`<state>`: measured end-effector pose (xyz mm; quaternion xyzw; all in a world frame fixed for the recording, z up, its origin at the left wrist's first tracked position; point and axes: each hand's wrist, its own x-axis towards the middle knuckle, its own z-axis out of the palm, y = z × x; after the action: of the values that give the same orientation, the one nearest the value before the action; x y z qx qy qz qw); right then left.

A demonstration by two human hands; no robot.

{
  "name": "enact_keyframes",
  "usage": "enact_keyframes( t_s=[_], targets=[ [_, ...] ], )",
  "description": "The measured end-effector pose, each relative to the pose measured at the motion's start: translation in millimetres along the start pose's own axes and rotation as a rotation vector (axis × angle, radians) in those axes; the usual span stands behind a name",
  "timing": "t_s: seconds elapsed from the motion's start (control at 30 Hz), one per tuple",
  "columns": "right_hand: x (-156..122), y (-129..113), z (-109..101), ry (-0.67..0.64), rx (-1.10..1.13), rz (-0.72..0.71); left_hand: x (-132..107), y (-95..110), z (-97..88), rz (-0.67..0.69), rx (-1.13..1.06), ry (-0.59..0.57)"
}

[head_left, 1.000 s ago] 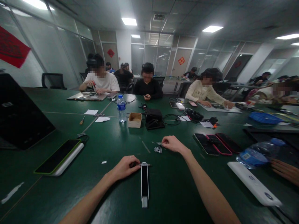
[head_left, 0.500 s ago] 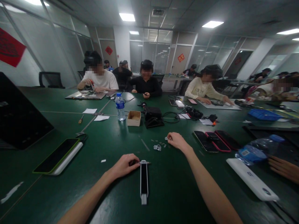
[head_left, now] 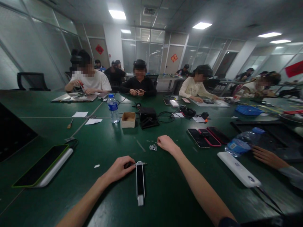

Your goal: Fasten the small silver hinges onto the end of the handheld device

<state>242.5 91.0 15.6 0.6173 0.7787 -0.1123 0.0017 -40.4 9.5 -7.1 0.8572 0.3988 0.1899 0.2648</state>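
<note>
My left hand is closed around the dark end of a slim metal rod, whose exact kind I cannot make out. This rod lies across the far end of a narrow white-framed part with a dark middle and a pale block at its near end. My right hand rests on the table with its fingertips pinched together, and what they hold, if anything, is hidden. Just left of those fingertips lies a small silver metal bracket. A thin clear strip is farther left.
Beyond my hands stand a small open box, a water bottle and a black stand. Phones and a white power bank lie at right, near another person's hand. Another phone is at left.
The view has turned right, so everything appears farther left. My right hand has moved closer to the bracket and now covers the small rings seen before. My left hand keeps its grip.
</note>
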Motion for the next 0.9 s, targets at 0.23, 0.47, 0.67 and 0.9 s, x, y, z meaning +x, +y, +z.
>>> enact_keyframes(
  t_s=[0.23, 0.47, 0.67, 0.9],
  targets=[
    [-0.7, -9.9, 3.4, 0.031, -0.069, 0.016, 1.1, 3.1, -2.8, -0.005, 0.004, -0.018],
    [-4.3, -15.2, 2.7, 0.059, -0.102, 0.015, 1.1, 3.2, -2.2, -0.011, 0.017, -0.009],
    [-4.7, -9.6, -0.8, 0.059, -0.081, -0.001, 1.6, 0.6, -1.7, -0.01, 0.023, -0.011],
    [-4.3, -5.5, -2.1, 0.076, -0.056, -0.004, 3.1, 0.7, -1.2, -0.023, 0.029, -0.011]
  ],
)
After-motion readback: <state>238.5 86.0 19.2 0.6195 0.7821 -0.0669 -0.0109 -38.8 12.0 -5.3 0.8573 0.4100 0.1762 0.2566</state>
